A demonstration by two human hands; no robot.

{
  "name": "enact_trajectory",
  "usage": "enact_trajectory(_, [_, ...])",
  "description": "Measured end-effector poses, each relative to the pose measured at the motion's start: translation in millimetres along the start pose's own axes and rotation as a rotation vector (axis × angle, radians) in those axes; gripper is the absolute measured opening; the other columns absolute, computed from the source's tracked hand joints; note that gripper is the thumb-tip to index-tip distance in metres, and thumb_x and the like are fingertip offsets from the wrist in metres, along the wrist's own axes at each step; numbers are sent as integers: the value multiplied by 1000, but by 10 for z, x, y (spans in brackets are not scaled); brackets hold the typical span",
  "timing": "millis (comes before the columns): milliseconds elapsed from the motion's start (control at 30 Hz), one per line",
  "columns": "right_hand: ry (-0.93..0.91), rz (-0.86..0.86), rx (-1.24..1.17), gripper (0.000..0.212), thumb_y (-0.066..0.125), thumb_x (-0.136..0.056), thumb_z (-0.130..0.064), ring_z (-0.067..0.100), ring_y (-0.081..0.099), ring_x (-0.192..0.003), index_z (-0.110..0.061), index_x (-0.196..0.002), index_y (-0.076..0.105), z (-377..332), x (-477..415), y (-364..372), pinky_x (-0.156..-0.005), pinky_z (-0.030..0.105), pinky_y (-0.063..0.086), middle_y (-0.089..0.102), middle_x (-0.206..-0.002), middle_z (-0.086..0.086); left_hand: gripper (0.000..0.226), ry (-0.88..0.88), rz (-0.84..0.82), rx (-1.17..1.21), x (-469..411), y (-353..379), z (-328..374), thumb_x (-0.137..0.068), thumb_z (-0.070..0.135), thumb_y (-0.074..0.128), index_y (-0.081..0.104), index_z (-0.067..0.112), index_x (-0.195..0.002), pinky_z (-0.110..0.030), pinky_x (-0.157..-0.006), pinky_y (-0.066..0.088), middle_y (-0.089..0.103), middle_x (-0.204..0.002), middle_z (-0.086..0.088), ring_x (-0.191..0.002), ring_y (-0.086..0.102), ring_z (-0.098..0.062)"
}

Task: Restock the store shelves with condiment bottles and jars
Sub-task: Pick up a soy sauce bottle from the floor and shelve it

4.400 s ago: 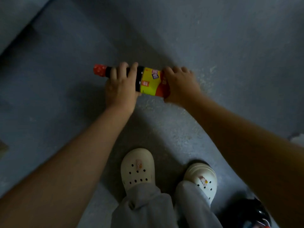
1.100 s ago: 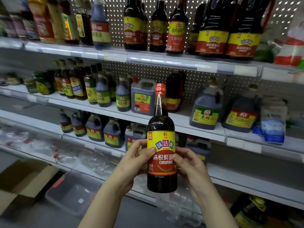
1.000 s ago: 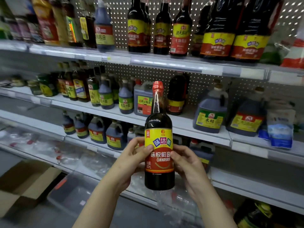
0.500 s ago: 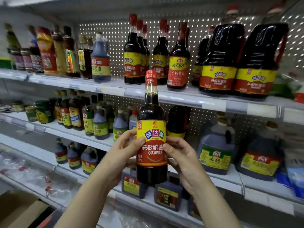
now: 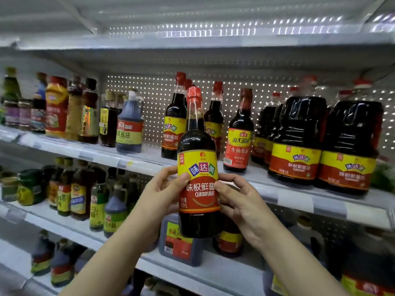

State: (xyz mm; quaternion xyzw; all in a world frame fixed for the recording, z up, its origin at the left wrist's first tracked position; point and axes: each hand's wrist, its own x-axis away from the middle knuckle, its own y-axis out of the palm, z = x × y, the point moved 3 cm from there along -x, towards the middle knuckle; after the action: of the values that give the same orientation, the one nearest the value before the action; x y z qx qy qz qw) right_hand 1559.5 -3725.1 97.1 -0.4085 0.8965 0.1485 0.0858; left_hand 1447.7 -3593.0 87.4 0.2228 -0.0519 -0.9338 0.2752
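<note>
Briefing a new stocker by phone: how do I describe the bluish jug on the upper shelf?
Find the upper stocked shelf, backed by white pegboard. At the right end of its left-hand row of slim bottles stands the bluish jug. It alone there is squat, broad-shouldered and blue-tinted.

Left grip (image 5: 158, 197) and right grip (image 5: 241, 206) are bare, on bare forearms (image 5: 106, 259).

Bottle (image 5: 197, 144) in front: clear glossy wall, glass or plastic can't tell; dark liquid shows thru. Its label (image 5: 199, 195): smooth, shiny yellow-red film w/ print. Cap (image 5: 194, 94): red shrink plastic, slightly wrinkled. Big jugs (image 5: 299, 120) at right: glossy ribbed plastic, strong highlights. Shelf (image 5: 295, 200): white painted metal, smooth, semi-gloss. Back panel (image 5: 154, 99): perforated sheet metal, pale, matt.
</note>
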Motion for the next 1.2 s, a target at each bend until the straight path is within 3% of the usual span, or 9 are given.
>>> enact_trajectory(200, [-17,19,30,36,75,-65,-16,21,72,-84,-12,-99,65,-23,-478,456,-70,30,59,73,-103,11,41,57,-99,25,-484,-555,167,-79,29,64,57,13,-116,-24,-53,54,74,-94,-9,-78,72,-19])
enact_trajectory(300, [-37,66,21,36,73,-66,-15,23,72,-88,-11,-101,64,68,-697,743,-72,32,59,71,-108,14,41,62,-175,-8,-744,-864,268,-78,29,63,57,13,-116,-29,-65,60,74,-99,-8,-91,72,-23])
enact_trajectory(433, [-99,126,48,30,74,-68,-18,25,71,-94,-16,-97,68,116,-899,1002,-73,36,57,72,-108,11,44,67,-224,23,-1062,-1150,291,-76,29,65,56,13,-115,-29,-66,58,75,-99,-6,-88,71,-16])
enact_trajectory(600, [-182,187,94,41,92,-53,-29,24,70,-99,-23,-89,75,-20,-1062,979,-72,30,57,72,-110,9,42,104,-350,23,-1411,-1112,389,-74,30,64,55,18,-113,-32,-75,57,75,-97,1,-89,70,-12])
enact_trajectory(733, [-226,256,139,48,91,-54,-33,25,69,-103,-21,-96,73,-195,-1131,840,-76,31,57,70,-114,9,30,136,-421,7,-1626,-882,456,-83,26,62,56,21,-113,-36,-81,56,75,-95,4,-88,71,-12])
enact_trajectory(867, [-252,322,155,42,74,-67,-20,24,69,-102,-13,-108,64,-320,-1187,703,-81,33,56,72,-110,9,30,129,-463,34,-1789,-646,388,-90,28,56,52,28,-120,-17,-61,55,74,-94,12,-86,71,-6])
enact_trajectory(1000, [-278,353,174,43,72,-68,-20,22,70,-100,-12,-109,63,-385,-1291,560,-79,31,54,72,-108,8,28,121,-484,51,-1937,-469,318,-90,32,55,51,35,-118,-7,-51,46,71,-93,23,-77,68,5])
enact_trajectory(1100, [-265,374,204,35,68,-76,-15,17,70,-98,-13,-110,62,-338,-1371,471,-75,26,55,73,-104,4,28,131,-494,35,-2035,-393,241,-87,31,57,51,37,-114,-8,-63,50,70,-96,25,-87,67,6])
enact_trajectory(1200, [-248,381,254,23,61,-88,-8,13,70,-99,-15,-110,61,-252,-1448,399,-79,26,56,73,-104,0,36,139,-501,3,-2131,-355,116,-77,38,59,51,38,-112,-20,-81,53,70,-104,23,-100,65,3])
